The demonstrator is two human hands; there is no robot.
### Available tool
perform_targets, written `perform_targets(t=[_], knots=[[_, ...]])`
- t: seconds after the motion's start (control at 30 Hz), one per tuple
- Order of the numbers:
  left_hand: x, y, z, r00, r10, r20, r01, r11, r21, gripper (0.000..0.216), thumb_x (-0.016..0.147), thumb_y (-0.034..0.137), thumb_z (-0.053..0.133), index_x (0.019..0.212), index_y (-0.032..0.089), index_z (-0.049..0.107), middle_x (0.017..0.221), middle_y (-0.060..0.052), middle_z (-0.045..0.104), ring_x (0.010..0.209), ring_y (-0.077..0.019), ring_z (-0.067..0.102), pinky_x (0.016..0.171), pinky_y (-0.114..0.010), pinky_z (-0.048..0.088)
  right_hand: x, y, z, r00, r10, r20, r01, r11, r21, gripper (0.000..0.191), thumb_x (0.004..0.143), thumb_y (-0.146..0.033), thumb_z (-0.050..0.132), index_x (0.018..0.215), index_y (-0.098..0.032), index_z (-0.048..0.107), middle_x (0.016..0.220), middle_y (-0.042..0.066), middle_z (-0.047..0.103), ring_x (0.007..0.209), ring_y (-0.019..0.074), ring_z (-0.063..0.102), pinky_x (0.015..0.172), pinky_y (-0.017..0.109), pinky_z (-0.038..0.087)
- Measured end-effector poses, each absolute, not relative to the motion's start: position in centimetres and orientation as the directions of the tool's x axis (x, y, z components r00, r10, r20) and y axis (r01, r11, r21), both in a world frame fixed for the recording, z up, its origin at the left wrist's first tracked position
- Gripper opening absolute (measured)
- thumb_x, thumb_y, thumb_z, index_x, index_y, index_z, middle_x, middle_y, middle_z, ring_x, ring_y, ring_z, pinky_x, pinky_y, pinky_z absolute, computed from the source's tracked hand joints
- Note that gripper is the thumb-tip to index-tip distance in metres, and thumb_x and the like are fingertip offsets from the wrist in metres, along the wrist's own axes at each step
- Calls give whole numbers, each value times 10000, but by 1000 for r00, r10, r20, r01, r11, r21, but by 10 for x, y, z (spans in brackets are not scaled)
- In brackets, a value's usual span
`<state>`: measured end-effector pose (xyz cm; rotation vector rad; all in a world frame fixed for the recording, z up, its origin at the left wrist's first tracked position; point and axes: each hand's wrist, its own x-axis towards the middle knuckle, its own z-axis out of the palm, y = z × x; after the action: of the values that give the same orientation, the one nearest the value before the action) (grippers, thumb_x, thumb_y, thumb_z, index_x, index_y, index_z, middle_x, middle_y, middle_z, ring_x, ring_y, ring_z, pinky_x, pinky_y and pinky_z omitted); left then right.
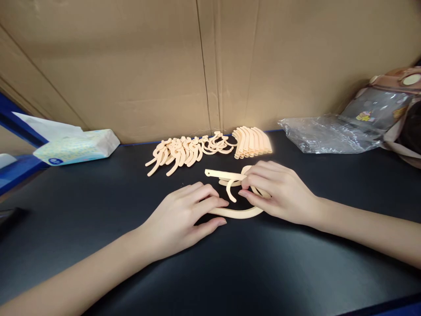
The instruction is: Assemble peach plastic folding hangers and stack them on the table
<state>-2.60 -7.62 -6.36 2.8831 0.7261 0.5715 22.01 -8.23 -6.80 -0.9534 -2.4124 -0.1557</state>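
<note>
- The rod (235, 213), pale and curved, lies on the dark table (108, 197) between the two hands, its middle bowed toward the person.
- The left hand (187, 215) is loosely spread, palm down, thumb apart from the fingers; the rod's left end runs in at that gap, under the fingertips.
- The right hand (283, 188) is bent over the rod's other end and several pale pieces; thumb and forefinger are close together, but whether they pinch anything I cannot tell, as the hand covers the spot.
- A straight strip (223, 174) with a hole near its left end sticks out leftward from the right fingers.
- Below the strip, a small hook (229, 191) curves down toward the rod, just beside the right fingertips.
- Other pale parts show partly under and behind the right hand, too covered to make out fully.
- Beyond the hands, near the cardboard (131, 66), lie a row of bent pieces (177, 153), some rings (217, 144) and a neat stack of curved sticks (251, 142), left to right.
- A tissue pack (79, 147) lies far left, a sheet poking out.
- At far right, a clear plastic bag (329, 134) lies crumpled beside a brown-trimmed pouch (375, 107).
- The right hand itself blocks the view of the rod's right end.
</note>
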Motion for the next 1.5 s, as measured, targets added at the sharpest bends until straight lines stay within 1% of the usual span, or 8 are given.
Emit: perform_targets(t=[0.27,0.43,0.6,0.8,0.97,1.07,1.2,1.5], knots=[[-24,-76,-62,775,536,334,491,-844,214,150,925,246,535,1013,199,648,931,-23,642,813,-155,573,738,-276,456,220,-84,-67,-649,595,475,667,745,-21,158,951,-214,426,858,-180,548,861,45,631,784,171,537,688,310,374],[-25,-76,-63,789,507,349,484,-861,157,159,932,251,523,1023,206,646,929,-22,648,833,-157,570,747,-276,444,223,-82,-68,-661,576,481,656,755,-2,84,940,-183,436,953,-163,516,895,60,641,767,175,549,681,307,398],[-25,-79,-61,800,472,371,478,-875,82,169,929,232,537,1054,207,647,954,-19,661,820,-155,579,732,-279,439,229,-80,-66,-694,560,451,634,773,16,151,941,-197,453,1063,-154,531,970,73,653,819,181,571,722,306,418],[-25,-80,-59,814,464,350,464,-881,91,149,930,235,534,1009,208,657,924,-24,652,795,-155,561,708,-273,441,233,-78,-60,-705,588,396,634,773,-21,150,947,-213,452,1010,-168,580,882,56,633,814,184,555,715,305,420],[-26,-80,-61,820,452,351,448,-889,98,151,931,242,527,1010,213,652,944,-35,639,802,-156,546,699,-272,435,234,-77,-59,-712,624,323,612,776,-150,183,965,-201,412,1043,-183,577,958,66,620,861,176,557,738,299,451],[-26,-80,-60,823,449,348,441,-891,107,153,932,243,524,1013,213,649,959,-36,638,813,-156,551,710,-275,438,235,-77,-58,-708,651,273,626,758,-183,192,968,-209,409,1065,-184,573,1000,72,606,893,178,568,760,307,466],[-25,-81,-59,818,466,336,452,-883,124,160,938,219,508,1012,210,649,984,-39,643,847,-157,565,743,-279,444,238,-76,-55,-709,672,216,635,740,-220,169,968,-218,413,1038,-191,564,1011,56,593,839,153,584,705,274,473],[-25,-80,-62,799,496,339,459,-868,189,193,926,184,525,1096,216,613,1067,-28,628,916,-158,577,814,-297,455,239,-73,-54,-743,620,251,616,781,-105,205,980,-262,409,931,-183,591,921,36,617,816,148,568,709,272,443]])
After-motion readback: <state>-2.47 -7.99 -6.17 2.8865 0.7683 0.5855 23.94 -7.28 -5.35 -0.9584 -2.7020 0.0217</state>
